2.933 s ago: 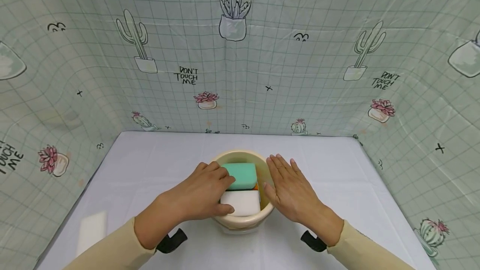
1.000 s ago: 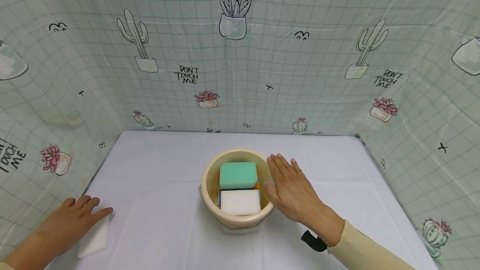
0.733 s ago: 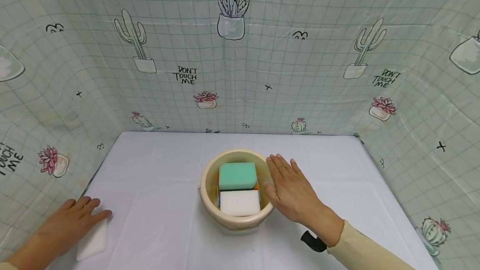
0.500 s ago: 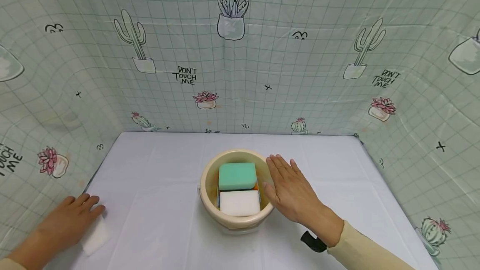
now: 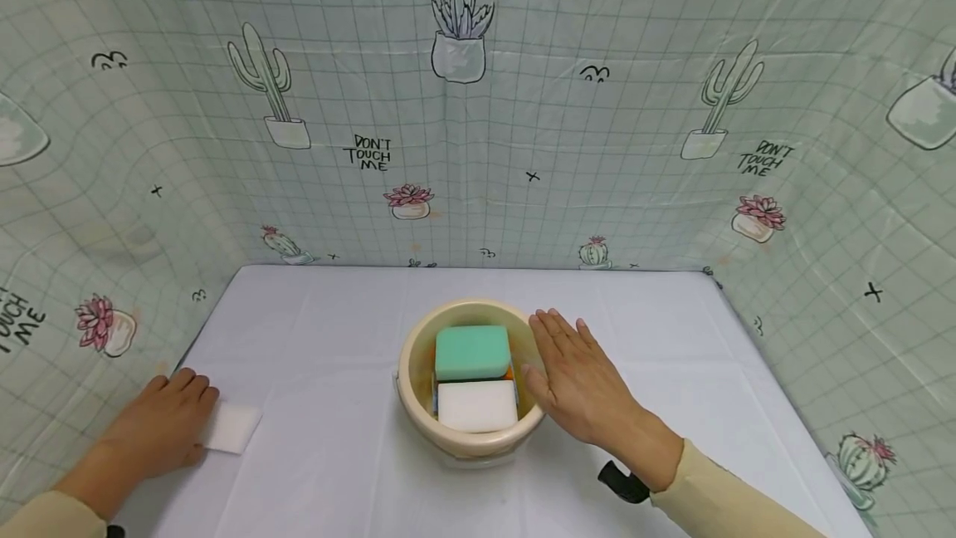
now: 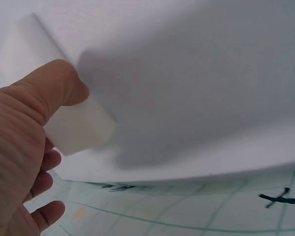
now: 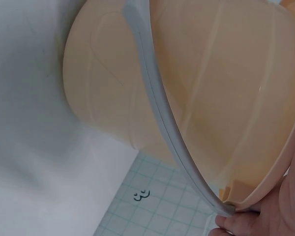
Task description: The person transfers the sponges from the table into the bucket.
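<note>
At the left of the table my left hand [image 5: 166, 426] grips a white sponge-like block [image 5: 235, 427] by one end. In the left wrist view the thumb lies bent across this block, while other fingers curl beneath it. My right hand [image 5: 578, 376] rests with straight fingers along the right side of a cream bucket [image 5: 478, 442]. Inside the bucket sit a green rounded block [image 5: 472, 353] and, nearer me, a white block [image 5: 476, 407]. Bits of orange and blue show under them. The right wrist view shows the bucket's grey handle [image 7: 160, 105] hanging down its side.
A white cloth covers the table [image 5: 321, 330]. Behind and on both sides hangs a pale green checked curtain [image 5: 463, 131] printed with cacti. The right arm's sleeve [image 5: 724, 492] reaches over the front right of the table.
My left hand left the bucket for the white block at the left, took hold of it and turned it so its free end points right. My right hand has stayed put.
</note>
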The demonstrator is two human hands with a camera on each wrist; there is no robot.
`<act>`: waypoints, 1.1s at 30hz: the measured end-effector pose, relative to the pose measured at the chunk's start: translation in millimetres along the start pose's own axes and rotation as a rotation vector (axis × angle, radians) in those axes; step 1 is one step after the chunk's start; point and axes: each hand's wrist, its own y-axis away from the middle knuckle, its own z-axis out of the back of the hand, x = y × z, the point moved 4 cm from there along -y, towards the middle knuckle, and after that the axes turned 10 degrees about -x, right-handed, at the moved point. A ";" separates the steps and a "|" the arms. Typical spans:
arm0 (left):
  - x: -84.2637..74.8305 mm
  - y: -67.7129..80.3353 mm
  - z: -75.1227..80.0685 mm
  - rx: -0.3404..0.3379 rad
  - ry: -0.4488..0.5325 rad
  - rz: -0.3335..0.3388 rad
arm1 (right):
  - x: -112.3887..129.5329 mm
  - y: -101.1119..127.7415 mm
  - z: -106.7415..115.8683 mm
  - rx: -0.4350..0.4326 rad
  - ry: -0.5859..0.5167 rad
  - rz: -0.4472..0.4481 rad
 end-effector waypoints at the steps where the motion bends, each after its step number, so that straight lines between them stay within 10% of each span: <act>1: -0.7 -3.5 0.8 -0.014 -0.002 0.017 | 0.1 0.0 -0.2 -0.001 0.000 0.000; 8: -12.8 -39.7 18.7 -0.124 0.008 0.110 | 1.0 -0.5 0.0 0.000 -0.005 0.000; 17: -41.2 -86.7 51.5 -0.425 0.081 0.101 | 1.9 -0.2 1.0 0.001 -0.006 -0.002; 33: -78.3 -133.7 112.0 -0.606 0.163 0.110 | 1.8 -0.1 0.7 0.008 0.005 0.004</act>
